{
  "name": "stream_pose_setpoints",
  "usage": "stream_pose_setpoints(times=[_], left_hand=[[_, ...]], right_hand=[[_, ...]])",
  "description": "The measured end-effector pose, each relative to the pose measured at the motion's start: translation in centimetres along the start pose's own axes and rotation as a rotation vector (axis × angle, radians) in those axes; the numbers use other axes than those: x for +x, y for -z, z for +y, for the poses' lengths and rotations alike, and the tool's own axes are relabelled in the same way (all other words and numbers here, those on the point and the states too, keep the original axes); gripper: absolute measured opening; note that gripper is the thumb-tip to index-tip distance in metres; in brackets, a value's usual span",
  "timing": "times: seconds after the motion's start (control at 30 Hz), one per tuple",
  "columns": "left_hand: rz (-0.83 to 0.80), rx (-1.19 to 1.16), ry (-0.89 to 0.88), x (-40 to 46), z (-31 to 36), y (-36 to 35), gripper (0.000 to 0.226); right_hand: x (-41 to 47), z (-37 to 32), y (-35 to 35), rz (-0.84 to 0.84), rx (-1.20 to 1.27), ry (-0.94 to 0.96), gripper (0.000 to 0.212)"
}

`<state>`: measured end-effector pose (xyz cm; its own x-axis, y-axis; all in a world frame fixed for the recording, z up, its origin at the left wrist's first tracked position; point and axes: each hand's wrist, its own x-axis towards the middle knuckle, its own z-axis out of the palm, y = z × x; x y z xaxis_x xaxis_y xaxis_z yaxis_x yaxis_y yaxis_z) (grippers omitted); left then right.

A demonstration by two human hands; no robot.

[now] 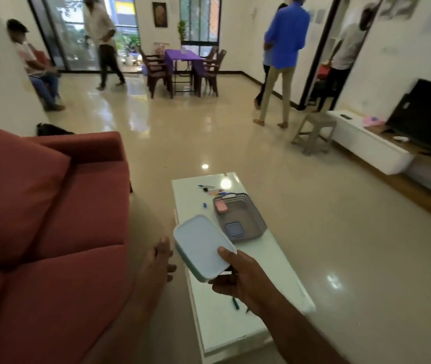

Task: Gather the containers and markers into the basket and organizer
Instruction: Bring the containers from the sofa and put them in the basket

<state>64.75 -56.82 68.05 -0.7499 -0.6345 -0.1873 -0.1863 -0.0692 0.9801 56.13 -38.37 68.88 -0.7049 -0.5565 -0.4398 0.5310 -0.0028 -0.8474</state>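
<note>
My right hand (240,277) grips a flat rectangular container (201,245) with a white lid and a teal base, held tilted above the near half of the white table (277,261). My left hand (156,261) hovers just left of it with relaxed fingers; whether it touches is unclear. Beyond stands a grey perforated basket (257,211) holding a small pink container (221,207) and a small blue container (234,229). Several markers (213,191) lie at the table's far end, a small blue one (205,205) sits left of the basket, and a green marker (235,303) lies under my right wrist. No organizer is visible.
A red sofa (51,219) runs along the table's left side. A grey stool (314,132) and a white TV unit (372,145) with a television stand at the right. Several people are at the room's far end, near a dining table (183,56).
</note>
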Motion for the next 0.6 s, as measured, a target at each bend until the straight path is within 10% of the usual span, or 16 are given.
stream_pose_setpoints(times=[0.07,0.2,0.37,0.6], left_hand=[[-0.046,0.033,-0.026,-0.8,-0.2,-2.6,0.049],[-0.251,0.161,-0.092,-1.6,-0.1,-8.2,0.08],[-0.462,0.285,-0.166,-2.5,0.7,-19.4,0.029],[-0.448,0.431,-0.248,-1.9,1.2,-34.3,0.063]], right_hand=[[-1.6,-0.6,3.1,0.062,0.062,0.002,0.058],[-4.1,-1.4,8.9,0.152,0.119,-0.034,0.06],[-5.9,-2.5,16.4,0.174,0.046,-0.034,0.068],[-5.8,-7.4,30.6,0.268,-0.064,0.007,0.065]])
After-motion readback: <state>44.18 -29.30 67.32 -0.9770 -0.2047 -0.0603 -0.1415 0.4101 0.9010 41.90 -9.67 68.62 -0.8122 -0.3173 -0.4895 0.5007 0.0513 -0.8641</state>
